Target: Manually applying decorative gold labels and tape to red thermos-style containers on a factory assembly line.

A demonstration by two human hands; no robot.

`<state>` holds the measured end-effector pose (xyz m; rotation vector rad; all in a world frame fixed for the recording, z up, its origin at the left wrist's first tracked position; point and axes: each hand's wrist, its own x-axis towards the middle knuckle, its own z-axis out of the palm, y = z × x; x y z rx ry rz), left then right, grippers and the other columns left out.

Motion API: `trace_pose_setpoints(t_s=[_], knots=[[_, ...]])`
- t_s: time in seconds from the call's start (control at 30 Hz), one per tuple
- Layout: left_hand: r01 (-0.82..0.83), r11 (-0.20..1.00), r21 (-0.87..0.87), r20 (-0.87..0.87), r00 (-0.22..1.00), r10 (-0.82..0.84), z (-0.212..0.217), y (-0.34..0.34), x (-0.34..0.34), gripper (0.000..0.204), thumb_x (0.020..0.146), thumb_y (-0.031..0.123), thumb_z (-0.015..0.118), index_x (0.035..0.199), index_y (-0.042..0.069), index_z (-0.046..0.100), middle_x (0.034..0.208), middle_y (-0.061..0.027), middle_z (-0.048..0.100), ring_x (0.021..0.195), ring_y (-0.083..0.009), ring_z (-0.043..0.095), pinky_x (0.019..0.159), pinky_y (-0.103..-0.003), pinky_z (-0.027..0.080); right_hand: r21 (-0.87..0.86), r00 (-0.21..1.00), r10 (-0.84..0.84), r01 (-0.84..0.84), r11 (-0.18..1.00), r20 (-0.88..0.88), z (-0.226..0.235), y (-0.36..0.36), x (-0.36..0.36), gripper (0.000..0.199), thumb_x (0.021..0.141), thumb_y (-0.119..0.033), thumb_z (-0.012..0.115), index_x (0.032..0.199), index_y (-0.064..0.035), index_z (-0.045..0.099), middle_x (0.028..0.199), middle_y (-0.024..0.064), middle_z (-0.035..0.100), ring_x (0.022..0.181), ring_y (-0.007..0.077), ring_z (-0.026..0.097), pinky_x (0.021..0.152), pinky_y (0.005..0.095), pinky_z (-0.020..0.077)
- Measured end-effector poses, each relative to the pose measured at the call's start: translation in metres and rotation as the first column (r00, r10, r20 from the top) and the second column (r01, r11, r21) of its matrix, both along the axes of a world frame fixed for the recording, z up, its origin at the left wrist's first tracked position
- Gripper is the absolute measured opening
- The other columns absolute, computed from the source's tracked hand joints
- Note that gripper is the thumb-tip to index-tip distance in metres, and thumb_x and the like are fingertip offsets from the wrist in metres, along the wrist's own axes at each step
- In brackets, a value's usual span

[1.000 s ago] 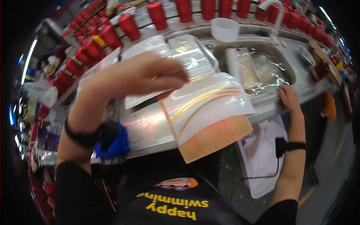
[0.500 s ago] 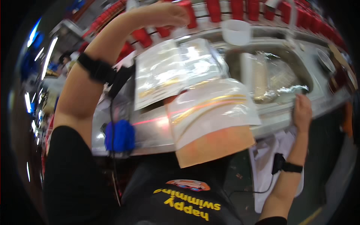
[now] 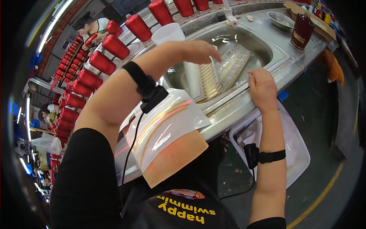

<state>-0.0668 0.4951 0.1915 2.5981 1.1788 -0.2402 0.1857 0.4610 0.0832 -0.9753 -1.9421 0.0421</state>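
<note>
My left hand [image 3: 200,52] reaches over the metal sink [image 3: 263,42], fingers stretched out and pointing down to the right. Below its fingertips, a clear sheet with gold print [image 3: 235,61] lies in the water. Beside it is a curled sheet with gold stripes [image 3: 209,81], with a white edge on its left. My right hand [image 3: 264,89] is curled into a fist at the sink's front edge; what its fingers hold, if anything, is hidden. Under my left forearm, a glossy white sheet with gold curved lines [image 3: 166,122] lies over a peach-coloured sheet [image 3: 177,158] at the counter's front.
Red bottle-shaped containers [image 3: 138,28] line the far side, near a white tub [image 3: 168,33]. A metal bowl [image 3: 281,20] and a dark red container [image 3: 302,31] stand at the right. Below the counter is a white bin [image 3: 299,152]. Another person [image 3: 93,26] works at far left.
The view has swung to the right. My left hand has moved from near the red containers to over the sink. My right hand stays at the sink's front edge.
</note>
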Motion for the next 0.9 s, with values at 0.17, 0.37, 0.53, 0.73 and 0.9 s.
trace_pose_setpoints(t_s=[0.17,0.37,0.53,0.73,0.9], knots=[[0.012,0.998,-0.067,-0.249,0.968,-0.029,-0.037,0.021,0.022,0.036,0.086,0.016,0.052,0.121,0.015,0.060,0.109,-0.0140,0.063,0.111,-0.0315,0.053,0.093,-0.042,0.042,-0.053,1.000,0.002,-0.002,0.999,-0.009,0.005,-0.004,-0.004,0.010,0.081,-0.010,0.059,0.086,-0.0028,0.064,0.086,0.0135,0.063,0.088,0.0320,0.058,0.081,0.0414,0.0455],[-0.058,0.969,-0.239,-0.462,0.885,-0.061,-0.059,0.040,0.035,0.038,0.089,0.027,0.048,0.123,0.013,0.060,0.109,-0.0153,0.065,0.102,-0.0322,0.059,0.089,-0.043,0.045,-0.086,1.000,-0.015,0.012,0.996,-0.026,0.007,-0.004,-0.004,0.009,0.082,-0.010,0.060,0.086,-0.0025,0.064,0.086,0.0135,0.062,0.091,0.0320,0.058,0.082,0.0410,0.0450],[0.027,0.969,-0.246,-0.157,0.985,-0.067,-0.075,0.042,0.063,0.045,0.088,0.033,0.051,0.127,0.011,0.056,0.110,-0.0179,0.064,0.103,-0.0357,0.059,0.091,-0.044,0.044,-0.118,0.999,-0.027,0.024,0.993,-0.027,0.007,-0.006,-0.001,0.010,0.081,-0.009,0.061,0.087,-0.0020,0.064,0.088,0.0131,0.063,0.093,0.0318,0.058,0.085,0.0407,0.0449],[-0.066,0.927,-0.370,-0.372,0.924,-0.083,-0.090,0.050,0.087,0.052,0.090,0.045,0.047,0.127,0.010,0.056,0.119,-0.0186,0.060,0.112,-0.0362,0.054,0.095,-0.044,0.041,-0.111,0.997,-0.016,0.008,0.994,-0.070,0.010,-0.006,-0.003,0.010,0.081,-0.009,0.062,0.088,-0.0020,0.065,0.089,0.0126,0.064,0.094,0.0311,0.058,0.086,0.0402,0.0449],[-0.154,0.915,-0.372,-0.510,0.858,-0.063,-0.108,0.058,0.089,0.058,0.090,0.052,0.045,0.123,0.006,0.059,0.123,-0.0186,0.058,0.113,-0.0355,0.054,0.096,-0.044,0.040,-0.090,0.997,-0.016,0.009,0.996,-0.078,0.007,-0.004,-0.001,0.011,0.078,-0.008,0.063,0.088,-0.0029,0.064,0.089,0.0123,0.064,0.094,0.0313,0.058,0.087,0.0403,0.0450]])
